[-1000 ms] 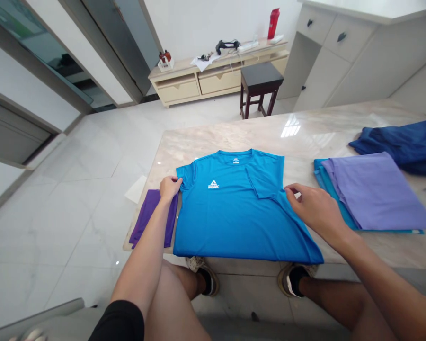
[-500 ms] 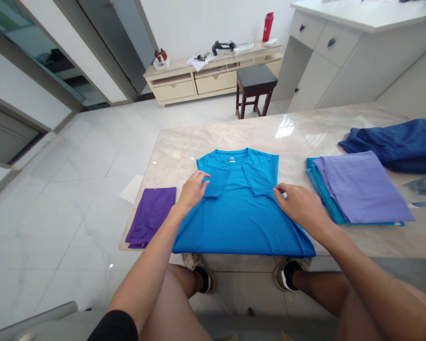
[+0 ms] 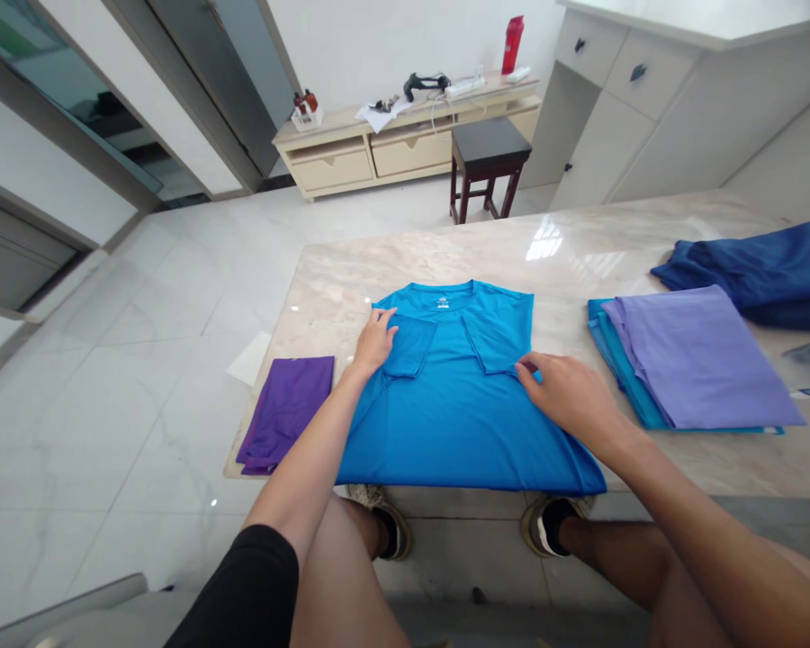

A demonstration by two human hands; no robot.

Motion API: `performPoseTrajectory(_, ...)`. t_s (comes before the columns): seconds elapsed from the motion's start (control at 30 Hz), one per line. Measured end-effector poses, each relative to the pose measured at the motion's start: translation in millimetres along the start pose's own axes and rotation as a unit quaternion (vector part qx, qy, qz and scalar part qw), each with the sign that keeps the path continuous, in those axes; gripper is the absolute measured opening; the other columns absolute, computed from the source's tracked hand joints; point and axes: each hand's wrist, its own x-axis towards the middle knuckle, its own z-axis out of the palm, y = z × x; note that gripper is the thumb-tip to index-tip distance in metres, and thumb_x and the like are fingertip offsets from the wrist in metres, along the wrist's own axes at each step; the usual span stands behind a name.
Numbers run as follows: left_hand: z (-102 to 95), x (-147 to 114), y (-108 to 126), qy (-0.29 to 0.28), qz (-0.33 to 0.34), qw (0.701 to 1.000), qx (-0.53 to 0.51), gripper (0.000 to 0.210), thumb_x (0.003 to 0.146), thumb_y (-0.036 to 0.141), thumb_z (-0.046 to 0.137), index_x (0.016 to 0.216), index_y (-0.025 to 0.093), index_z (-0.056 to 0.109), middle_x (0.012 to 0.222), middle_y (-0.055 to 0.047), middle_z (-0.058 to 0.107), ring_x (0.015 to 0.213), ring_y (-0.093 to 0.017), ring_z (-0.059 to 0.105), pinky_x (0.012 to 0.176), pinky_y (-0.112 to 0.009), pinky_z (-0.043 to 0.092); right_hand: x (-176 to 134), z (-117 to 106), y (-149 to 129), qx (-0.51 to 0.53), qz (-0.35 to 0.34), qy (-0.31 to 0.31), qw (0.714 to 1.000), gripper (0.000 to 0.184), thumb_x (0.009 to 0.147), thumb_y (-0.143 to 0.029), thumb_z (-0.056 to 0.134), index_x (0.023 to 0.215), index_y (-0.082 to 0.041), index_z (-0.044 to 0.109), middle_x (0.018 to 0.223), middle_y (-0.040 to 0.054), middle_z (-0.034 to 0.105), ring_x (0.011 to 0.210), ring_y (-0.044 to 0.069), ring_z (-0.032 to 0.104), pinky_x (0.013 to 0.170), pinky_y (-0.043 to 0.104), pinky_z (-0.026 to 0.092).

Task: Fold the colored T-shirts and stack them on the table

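Note:
A bright blue T-shirt [image 3: 445, 423] lies spread on the table, its collar away from me. Both of its sleeves are folded inward over the chest, and its lower part reaches the near table edge. My left hand [image 3: 376, 340] rests at the shirt's left shoulder, over the folded sleeve, with fingers stretched out and thumb apart. At the right side, my right hand [image 3: 567, 389] pinches the shirt's edge near the folded sleeve's corner between thumb and forefinger.
Folded purple cloth [image 3: 290, 409] lies at the table's left end. To the right is a folded stack topped by a lavender garment [image 3: 702, 360], with a navy garment [image 3: 756, 270] behind it. A dark stool [image 3: 490, 148] stands beyond the marble table [image 3: 357, 261].
My left hand has moved up and slightly right, from the sleeve's outer edge to the shoulder. The right hand stays at the right sleeve corner, its fingertips drawn closer together.

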Motion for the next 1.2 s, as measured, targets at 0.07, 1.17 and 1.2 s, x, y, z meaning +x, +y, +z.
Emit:
performPoseTrajectory(0.07, 0.2, 11, -4, 0.006, -0.024, 1.0, 0.002, 0.044, 0.109, 0.023, 0.066, 0.152, 0.023, 0.071, 0.142, -0.013, 0.07, 0.127, -0.028, 0.074, 0.113, -0.038, 0.058, 0, 2, 2, -0.005, -0.002, 0.002, 1.0, 0.04, 0.118, -0.038, 0.047, 0.122, -0.021, 0.083, 0.116, 0.0158, 0.087, 0.105, 0.034, 0.082, 0.074, 0.036, 0.048)
performPoseTrajectory(1.17, 21.4, -89, 51, -0.055, 0.05, 0.991, 0.116, 0.036, 0.109, 0.006, 0.046, 0.118, 0.025, 0.075, 0.116, -0.017, 0.078, 0.116, -0.034, 0.073, 0.095, -0.046, 0.057, 24, 23, -39, -0.048, -0.102, -0.073, 0.991, 0.03, 0.119, -0.024, 0.052, 0.128, -0.018, 0.08, 0.131, 0.0146, 0.081, 0.128, 0.031, 0.074, 0.091, 0.034, 0.052)
performPoseTrajectory(1.2, 20.8, -89, 52, -0.06, 0.054, 0.99, 0.114, 0.037, 0.108, 0.005, 0.045, 0.118, 0.025, 0.075, 0.115, -0.017, 0.078, 0.115, -0.034, 0.073, 0.095, -0.046, 0.057, 24, 24, -38, -0.046, -0.104, -0.072, 0.991, 0.03, 0.119, -0.027, 0.053, 0.13, -0.018, 0.08, 0.131, 0.0148, 0.082, 0.128, 0.032, 0.074, 0.092, 0.035, 0.053)
